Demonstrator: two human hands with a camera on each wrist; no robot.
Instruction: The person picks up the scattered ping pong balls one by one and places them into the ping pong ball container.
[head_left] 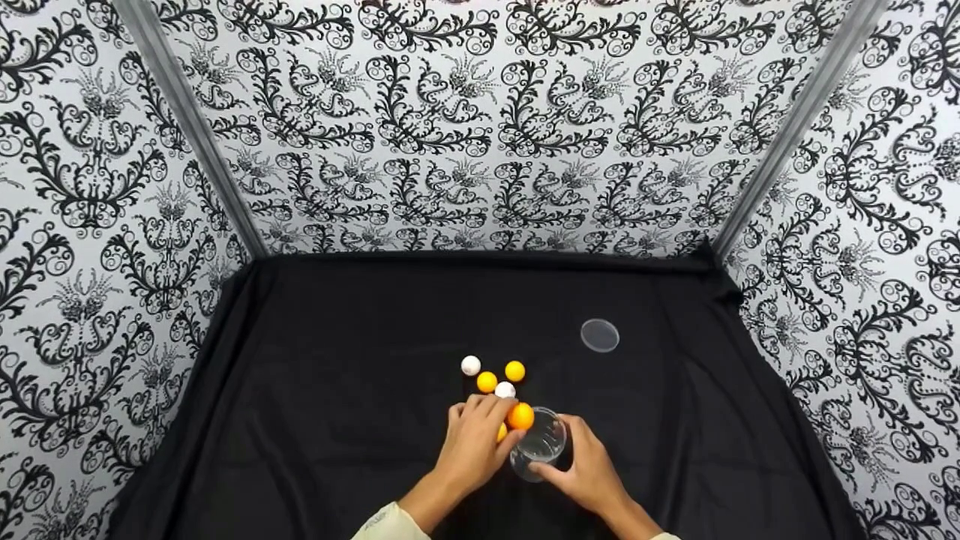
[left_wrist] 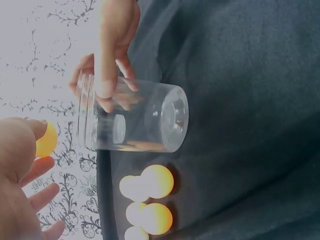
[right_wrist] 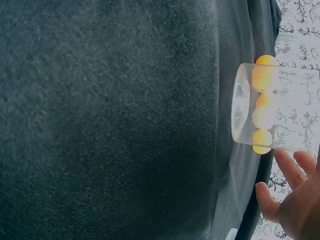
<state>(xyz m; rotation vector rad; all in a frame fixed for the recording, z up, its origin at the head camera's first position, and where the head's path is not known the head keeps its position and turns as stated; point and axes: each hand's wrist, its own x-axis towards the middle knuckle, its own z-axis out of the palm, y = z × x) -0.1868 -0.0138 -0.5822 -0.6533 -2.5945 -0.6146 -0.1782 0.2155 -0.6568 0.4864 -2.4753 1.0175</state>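
A clear plastic jar stands on the black cloth with nothing inside it. My right hand grips it near the rim; its fingers curl over the jar. My left hand pinches an orange ball just beside the jar's mouth, and the orange ball sits at its fingertips. Several more balls lie just beyond: a white ball, two orange balls, and another white ball. In the right wrist view the jar shows balls through its wall.
A clear round lid lies flat on the cloth, to the right of the balls and farther back. Black-and-white patterned walls close in the left, back and right sides. Another orange ball peeks out under my left hand.
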